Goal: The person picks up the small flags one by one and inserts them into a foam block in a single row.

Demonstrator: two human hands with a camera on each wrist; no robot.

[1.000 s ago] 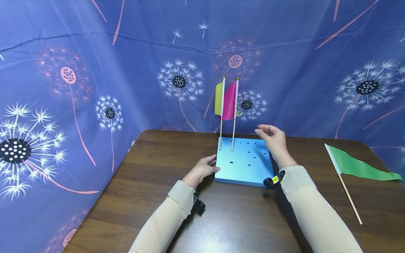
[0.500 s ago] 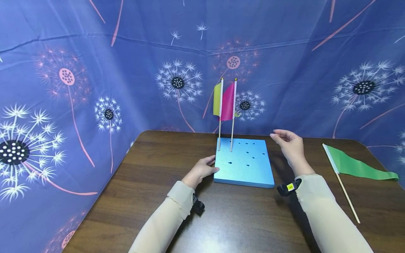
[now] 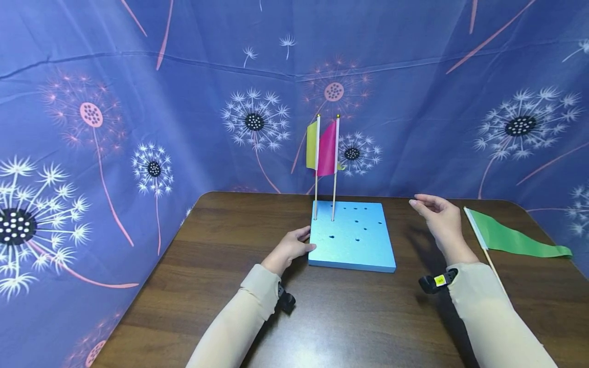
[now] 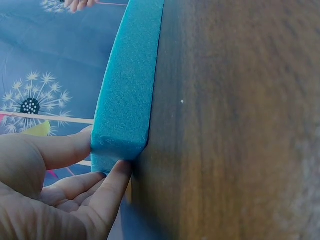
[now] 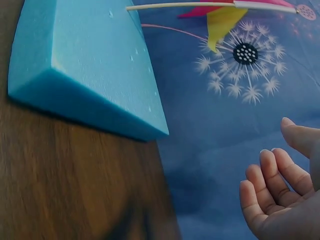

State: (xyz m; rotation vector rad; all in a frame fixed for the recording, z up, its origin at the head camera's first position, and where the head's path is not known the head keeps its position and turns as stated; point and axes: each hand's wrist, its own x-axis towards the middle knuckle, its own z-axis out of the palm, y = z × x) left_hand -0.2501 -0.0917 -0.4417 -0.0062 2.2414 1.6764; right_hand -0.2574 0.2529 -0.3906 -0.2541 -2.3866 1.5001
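Observation:
My left hand (image 3: 291,249) holds the left edge of a blue foam board (image 3: 352,253) that lies on the table. In the left wrist view its thumb (image 4: 67,148) is on the board's top edge, and its fingertips touch the side near the corner. Two small flags stand upright in holes at the board's back left: a yellow flag (image 3: 311,145) and a pink flag (image 3: 327,151), partly overlapping. Right of the board, my right hand (image 3: 443,225) hovers over the table with loosely bent fingers and holds nothing. Beyond it lies a green pennant flag (image 3: 511,235), its stick partly hidden behind the right forearm.
Several more holes dot the top of the board. The brown wooden table (image 3: 221,240) reaches back to a blue curtain (image 3: 405,128) printed with dandelions. Each wrist wears a small black camera (image 3: 434,282).
My right hand has moved right, from over the board's back right corner toward the green flag. The left hand stays at the board. The head view has shifted slightly.

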